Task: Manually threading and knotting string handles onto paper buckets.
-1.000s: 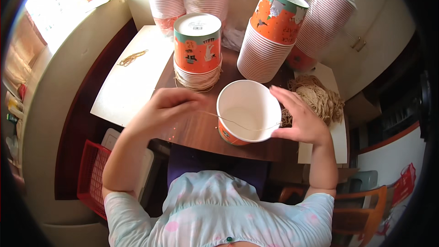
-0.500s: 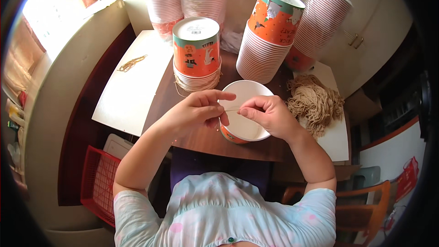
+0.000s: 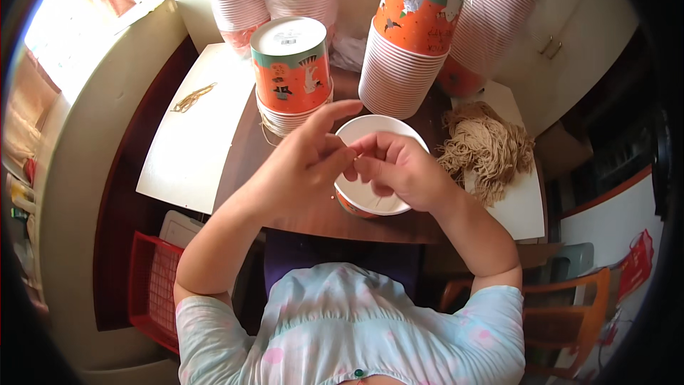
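Note:
My left hand (image 3: 313,153) and my right hand (image 3: 400,169) meet fingertip to fingertip over an upright paper bucket (image 3: 369,127) with a white inside. Both pinch a thin tan cord, mostly hidden by the fingers; a fine strand seems to trail below my right hand, inside the bucket. The left index finger sticks out straight, away from the pinch. Just behind my left hand stands an upside-down stack of orange-and-green buckets (image 3: 292,78), with loops of cord around its lower rims. A tangled heap of tan cord (image 3: 488,148) lies right of my right hand.
Another upside-down bucket stack (image 3: 413,21) rises behind the upright bucket, with plastic-wrapped stacks (image 3: 491,21) at the back. A small bundle of cords (image 3: 192,98) rests on the white board at left. A red basket (image 3: 153,289) and a wooden chair (image 3: 570,314) flank me below the table.
My hands have come together, closing the gap where the cord stretched between them. The left index finger has lifted. The whole view has shifted slightly.

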`<action>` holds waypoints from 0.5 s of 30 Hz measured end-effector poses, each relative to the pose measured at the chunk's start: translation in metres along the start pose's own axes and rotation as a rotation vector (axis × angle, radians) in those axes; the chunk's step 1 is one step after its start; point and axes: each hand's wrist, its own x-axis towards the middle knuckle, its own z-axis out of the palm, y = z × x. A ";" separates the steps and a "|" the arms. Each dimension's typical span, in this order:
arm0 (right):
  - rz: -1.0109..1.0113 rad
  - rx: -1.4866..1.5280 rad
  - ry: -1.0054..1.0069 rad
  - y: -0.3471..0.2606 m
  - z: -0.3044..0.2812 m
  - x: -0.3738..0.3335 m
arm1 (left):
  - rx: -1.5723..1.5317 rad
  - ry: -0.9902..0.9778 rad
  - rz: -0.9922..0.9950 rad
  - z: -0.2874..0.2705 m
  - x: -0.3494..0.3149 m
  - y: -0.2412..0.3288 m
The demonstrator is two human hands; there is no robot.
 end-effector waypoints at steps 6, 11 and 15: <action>-0.316 -0.463 0.189 0.002 -0.011 0.012 | 0.033 0.009 -0.054 -0.005 0.016 -0.005; -0.322 -0.707 0.241 0.000 -0.036 0.029 | 0.261 0.217 -0.022 -0.012 0.023 -0.032; -0.490 -1.132 0.234 0.007 -0.073 0.039 | 0.677 0.321 -0.151 -0.005 0.028 -0.048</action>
